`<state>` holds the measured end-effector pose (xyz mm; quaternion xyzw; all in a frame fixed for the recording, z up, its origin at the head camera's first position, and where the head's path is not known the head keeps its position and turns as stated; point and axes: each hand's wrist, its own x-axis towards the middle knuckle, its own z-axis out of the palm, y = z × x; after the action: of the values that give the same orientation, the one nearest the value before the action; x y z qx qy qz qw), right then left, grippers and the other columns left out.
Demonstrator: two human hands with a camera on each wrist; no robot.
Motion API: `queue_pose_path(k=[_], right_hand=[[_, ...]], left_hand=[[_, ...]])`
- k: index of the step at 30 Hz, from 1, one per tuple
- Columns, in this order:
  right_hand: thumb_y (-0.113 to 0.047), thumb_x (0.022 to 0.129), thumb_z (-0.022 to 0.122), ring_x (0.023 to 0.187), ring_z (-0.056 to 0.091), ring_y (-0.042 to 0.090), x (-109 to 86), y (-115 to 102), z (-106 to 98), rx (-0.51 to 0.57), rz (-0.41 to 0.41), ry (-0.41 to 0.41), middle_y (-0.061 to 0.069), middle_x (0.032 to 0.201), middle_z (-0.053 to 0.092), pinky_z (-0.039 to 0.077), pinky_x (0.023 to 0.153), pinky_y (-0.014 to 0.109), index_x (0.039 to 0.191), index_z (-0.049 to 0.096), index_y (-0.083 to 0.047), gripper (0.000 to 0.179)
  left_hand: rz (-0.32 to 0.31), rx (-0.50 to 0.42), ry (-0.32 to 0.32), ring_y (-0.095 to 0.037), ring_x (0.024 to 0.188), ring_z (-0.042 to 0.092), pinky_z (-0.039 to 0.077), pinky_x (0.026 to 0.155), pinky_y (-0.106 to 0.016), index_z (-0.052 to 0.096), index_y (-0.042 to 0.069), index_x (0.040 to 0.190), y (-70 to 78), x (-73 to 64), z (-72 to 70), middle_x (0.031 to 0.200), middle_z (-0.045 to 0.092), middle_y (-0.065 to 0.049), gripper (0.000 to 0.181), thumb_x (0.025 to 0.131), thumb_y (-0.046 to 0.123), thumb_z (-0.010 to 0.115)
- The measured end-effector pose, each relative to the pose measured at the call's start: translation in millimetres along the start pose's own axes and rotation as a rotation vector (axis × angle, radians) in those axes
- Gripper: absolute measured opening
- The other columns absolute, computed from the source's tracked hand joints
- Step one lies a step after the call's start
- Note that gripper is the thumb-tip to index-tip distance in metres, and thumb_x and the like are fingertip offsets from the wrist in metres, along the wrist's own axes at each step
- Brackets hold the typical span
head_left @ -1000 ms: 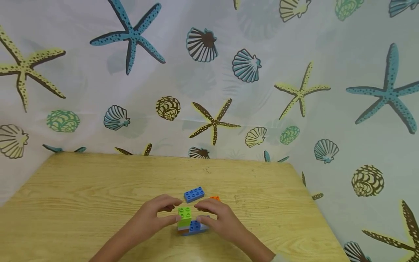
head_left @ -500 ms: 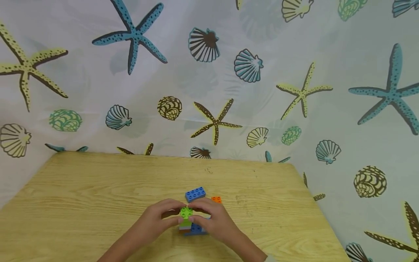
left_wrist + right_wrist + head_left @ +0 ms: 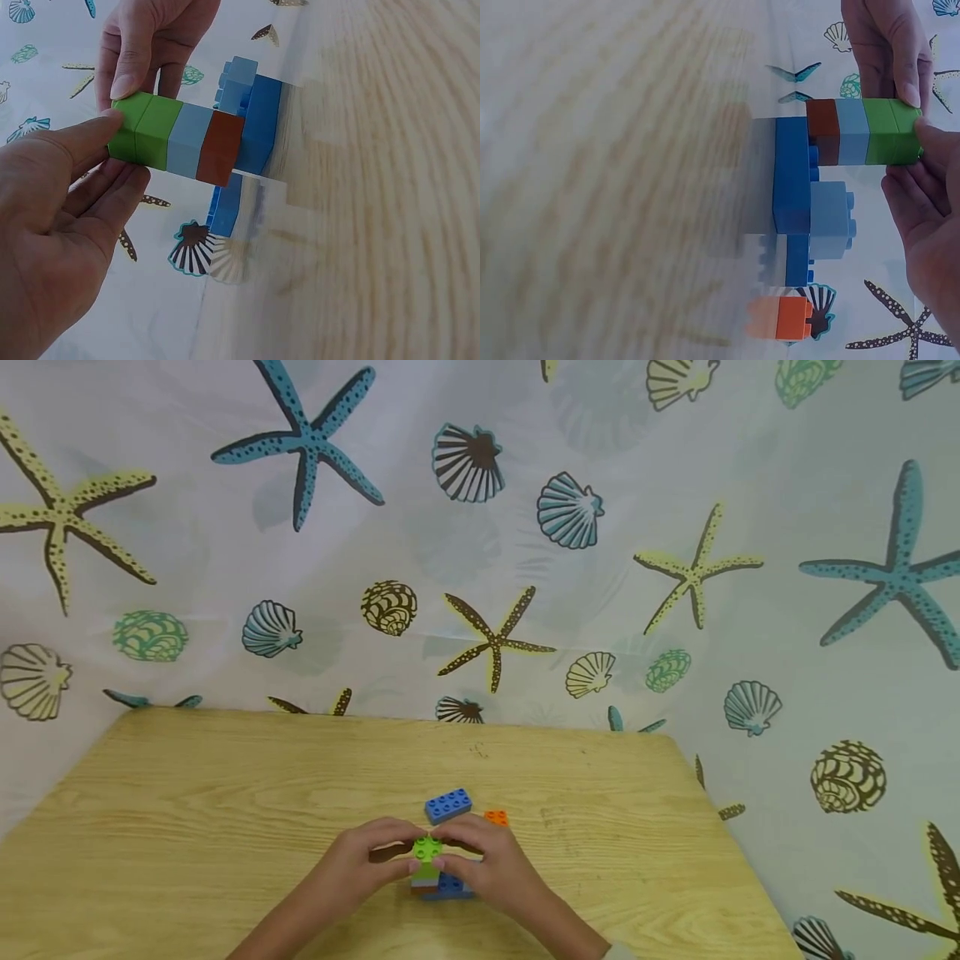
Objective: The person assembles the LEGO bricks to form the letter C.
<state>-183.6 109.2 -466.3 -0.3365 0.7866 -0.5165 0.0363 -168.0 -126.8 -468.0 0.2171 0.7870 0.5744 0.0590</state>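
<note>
A tower of toy building bricks rises from one end of a long blue brick (image 3: 791,176) on the table. From the bottom it goes brown brick (image 3: 823,133), light blue brick (image 3: 852,132), then two green bricks, the lower (image 3: 159,133) and the top green brick (image 3: 129,124). My left hand (image 3: 360,860) pinches the top green brick from the left, thumb on the near side. From the right, my right hand (image 3: 491,868) pinches that same brick, its thumb close to the other. Another light blue brick (image 3: 829,219) sits on the blue base's other end.
Behind the tower a loose blue brick (image 3: 448,806) lies on the wooden table (image 3: 225,793). An orange brick (image 3: 496,817) lies to its right, partly covered by the right hand in the head view. A cloth with starfish and shells (image 3: 337,543) hangs behind the table.
Both hands have come in from the sides and now pinch the top green brick; a second ago their fingers were spread apart around the tower. The last half second shows almost no movement.
</note>
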Motion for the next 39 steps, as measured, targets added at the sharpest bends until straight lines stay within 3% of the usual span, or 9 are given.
queue_pose_path(k=[10, 19, 26, 31, 36, 39], right_hand=[[-0.023, 0.095, 0.072, 0.119, 0.063, 0.016, 0.2, -7.4, -0.3, 0.032, 0.097, -0.002, -0.003, 0.126, 0.065, 0.054, 0.102, 0.029, 0.124, 0.070, -0.021, 0.029], [-0.024, 0.098, 0.068, 0.122, 0.062, 0.016, 4.0, 1.4, -10.8, 0.073, 0.113, -0.068, -0.002, 0.128, 0.065, 0.052, 0.105, 0.031, 0.126, 0.068, -0.020, 0.029], [-0.029, 0.101, 0.064, 0.120, 0.062, 0.031, 12.8, 8.3, -20.3, 0.059, 0.124, -0.044, 0.010, 0.128, 0.064, 0.052, 0.102, 0.025, 0.127, 0.068, -0.019, 0.029], [-0.025, 0.099, 0.066, 0.122, 0.061, 0.036, 24.5, 16.9, -27.5, -0.005, 0.095, -0.027, 0.014, 0.128, 0.064, 0.053, 0.105, 0.037, 0.127, 0.068, -0.014, 0.030], [-0.026, 0.097, 0.069, 0.123, 0.061, 0.029, 37.6, 28.8, -38.3, -0.144, 0.103, -0.024, 0.004, 0.128, 0.065, 0.050, 0.106, 0.051, 0.125, 0.070, -0.008, 0.033], [-0.028, 0.096, 0.070, 0.126, 0.059, 0.025, 45.6, 34.0, -45.6, -0.203, 0.131, -0.038, 0.001, 0.130, 0.065, 0.048, 0.108, 0.051, 0.122, 0.072, -0.009, 0.032]], left_hand=[[-0.065, -0.067, -0.021, -0.035, 0.125, 0.059, 0.056, 0.097, -0.026, 0.065, 0.009, 0.130, 0.6, 0.0, -2.0, 0.131, 0.060, -0.013, 0.040, 0.094, 0.026, 0.073], [-0.076, -0.085, -0.026, -0.036, 0.126, 0.059, 0.056, 0.098, -0.027, 0.064, 0.008, 0.131, -1.2, 1.1, -3.2, 0.132, 0.060, -0.014, 0.043, 0.094, 0.028, 0.073], [-0.075, -0.087, -0.028, -0.036, 0.125, 0.059, 0.056, 0.098, -0.027, 0.063, 0.005, 0.132, -2.5, 1.2, -3.2, 0.132, 0.059, -0.015, 0.047, 0.093, 0.030, 0.074], [-0.084, -0.103, -0.024, -0.037, 0.126, 0.059, 0.055, 0.098, -0.027, 0.062, 0.002, 0.133, -3.8, 0.6, -3.0, 0.132, 0.059, -0.015, 0.050, 0.093, 0.030, 0.073], [-0.102, -0.135, -0.012, -0.035, 0.126, 0.059, 0.055, 0.099, -0.026, 0.062, 0.002, 0.133, -3.8, 0.4, -1.4, 0.130, 0.060, -0.014, 0.050, 0.093, 0.028, 0.074], [-0.116, -0.148, -0.010, -0.034, 0.126, 0.059, 0.055, 0.099, -0.026, 0.062, 0.002, 0.133, -2.6, 0.2, -1.1, 0.129, 0.060, -0.013, 0.049, 0.093, 0.027, 0.074]])
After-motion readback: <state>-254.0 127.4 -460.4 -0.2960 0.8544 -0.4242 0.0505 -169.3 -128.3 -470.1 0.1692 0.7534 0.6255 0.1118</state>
